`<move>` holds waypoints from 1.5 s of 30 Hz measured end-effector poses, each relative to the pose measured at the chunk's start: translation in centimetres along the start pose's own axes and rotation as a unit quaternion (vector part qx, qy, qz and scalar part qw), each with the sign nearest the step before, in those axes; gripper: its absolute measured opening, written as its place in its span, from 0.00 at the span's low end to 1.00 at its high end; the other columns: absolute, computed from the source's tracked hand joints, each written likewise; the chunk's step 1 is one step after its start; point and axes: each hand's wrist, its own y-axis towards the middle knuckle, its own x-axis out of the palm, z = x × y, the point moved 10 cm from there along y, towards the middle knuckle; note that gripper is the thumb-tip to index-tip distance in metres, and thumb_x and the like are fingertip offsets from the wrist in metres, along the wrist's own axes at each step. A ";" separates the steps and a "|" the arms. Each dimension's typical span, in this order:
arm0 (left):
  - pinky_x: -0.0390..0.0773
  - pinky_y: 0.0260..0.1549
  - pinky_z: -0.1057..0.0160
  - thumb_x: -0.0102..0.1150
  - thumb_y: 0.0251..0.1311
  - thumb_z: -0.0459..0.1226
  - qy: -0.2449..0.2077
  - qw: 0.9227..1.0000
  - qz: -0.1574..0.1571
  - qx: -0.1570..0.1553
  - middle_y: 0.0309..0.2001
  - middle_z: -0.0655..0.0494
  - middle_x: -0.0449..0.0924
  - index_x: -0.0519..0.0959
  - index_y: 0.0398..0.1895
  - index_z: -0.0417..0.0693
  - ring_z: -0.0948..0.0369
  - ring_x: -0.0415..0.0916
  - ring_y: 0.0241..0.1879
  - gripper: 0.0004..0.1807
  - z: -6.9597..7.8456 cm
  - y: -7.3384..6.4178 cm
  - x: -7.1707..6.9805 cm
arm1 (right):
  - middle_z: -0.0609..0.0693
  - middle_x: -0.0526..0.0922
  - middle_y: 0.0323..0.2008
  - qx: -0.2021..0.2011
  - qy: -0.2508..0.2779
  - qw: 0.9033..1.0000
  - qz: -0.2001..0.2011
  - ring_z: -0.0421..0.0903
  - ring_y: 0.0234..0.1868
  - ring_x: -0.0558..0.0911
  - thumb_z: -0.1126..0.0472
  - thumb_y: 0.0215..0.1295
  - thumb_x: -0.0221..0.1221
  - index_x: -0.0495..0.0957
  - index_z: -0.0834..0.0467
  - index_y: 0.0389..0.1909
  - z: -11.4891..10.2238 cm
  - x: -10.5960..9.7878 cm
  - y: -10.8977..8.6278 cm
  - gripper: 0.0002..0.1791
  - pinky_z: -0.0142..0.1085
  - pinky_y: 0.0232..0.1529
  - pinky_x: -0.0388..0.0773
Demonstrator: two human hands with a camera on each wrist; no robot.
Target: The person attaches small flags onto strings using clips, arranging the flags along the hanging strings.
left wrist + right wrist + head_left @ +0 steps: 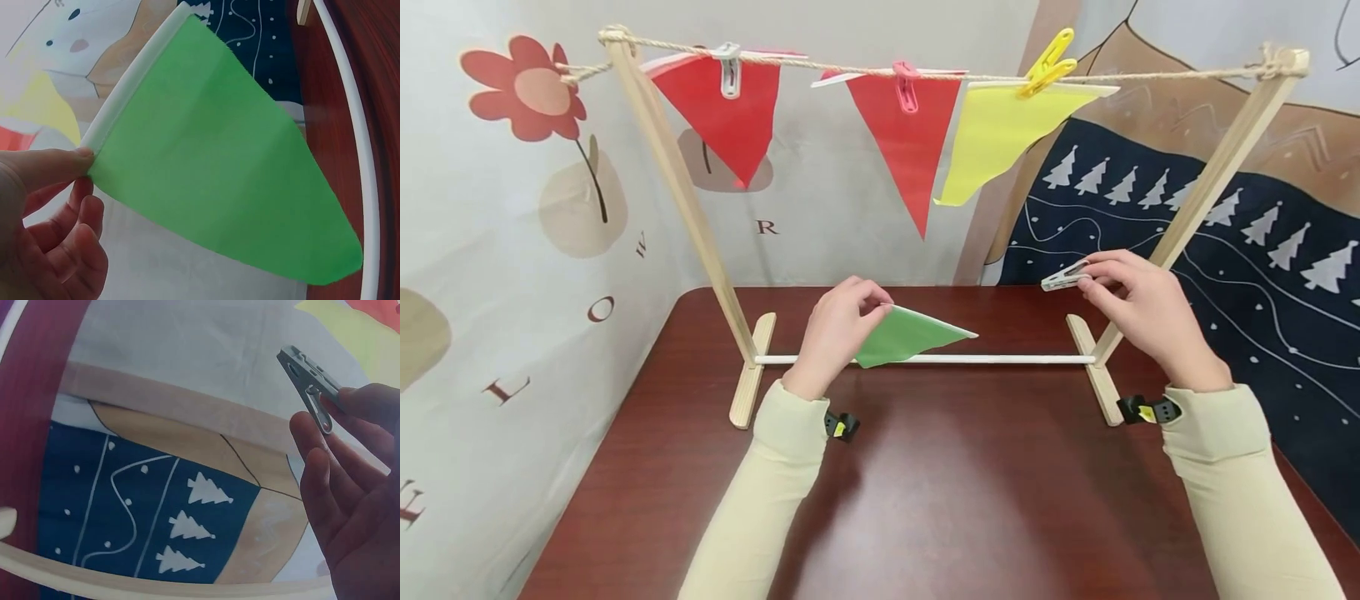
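Observation:
My left hand (844,327) pinches a green triangular pennant (913,335) by one end of its white-hemmed top edge, between thumb and forefinger. In the left wrist view the pennant (206,162) spreads out from the fingertips. A pale grey clothespin (1064,276) is held by its handle end in my right hand (1142,304), its tip pointing left. Above both hands runs a twine line (820,65). From it hang a red pennant (730,108) under a white clothespin (730,71), another red pennant (917,158) under a pink clothespin (906,87), and a yellow pennant (992,133) under a yellow clothespin (1047,64).
The twine is tied between a left wooden post (681,183) and a right wooden post (1217,175), both on wooden feet. A white rod (1000,359) joins them low over the dark red table (955,483). A printed cloth (850,233) hangs behind.

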 end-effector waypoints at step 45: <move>0.68 0.23 0.73 0.53 0.57 0.46 0.037 0.995 0.006 0.097 0.27 0.71 0.75 0.76 0.33 0.59 0.74 0.68 0.24 0.05 11.7 6.8 2.7 | 0.50 0.77 0.45 -0.141 -0.099 0.982 -0.073 0.43 0.38 0.76 0.66 0.55 0.60 0.79 0.54 0.39 -6.3 -6.5 5.0 0.10 0.27 0.34 0.65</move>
